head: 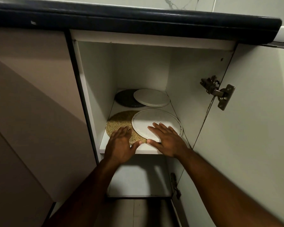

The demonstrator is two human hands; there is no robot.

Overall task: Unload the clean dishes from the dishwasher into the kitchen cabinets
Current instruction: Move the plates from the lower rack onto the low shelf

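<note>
Lower compartment (138, 177): the nearest part of the open cabinet, under the shelf; it is dim and I cannot tell what it holds.
Left hand (120, 145): fingers straight and a little spread, palm down on the front part of the speckled plate (120, 120); it grips nothing.
Right hand (165, 140): flat, fingers straight, resting on the front white plate (154, 118), thumb at its near rim; it grips nothing.
Shelf (147, 151): holds four plates, two in front and two at the back.
Front pair: the white plate lies at the right, and its left rim overlaps the speckled plate.
Handling, my judgement: the plates look stiff, rather heavy, smooth and breakable. It is better to take one at the rim, thumb on top and fingers beneath, and to slide it gently, because the overlapping rims can knock together.
Back pair: the dark plate (125, 97) is at the left, and the back white plate (152, 97) lies partly over it.
Cabinet door (252, 128): open to the right, on its hinge (218, 92).
Countertop (138, 18): the dark edge above the cabinet.
</note>
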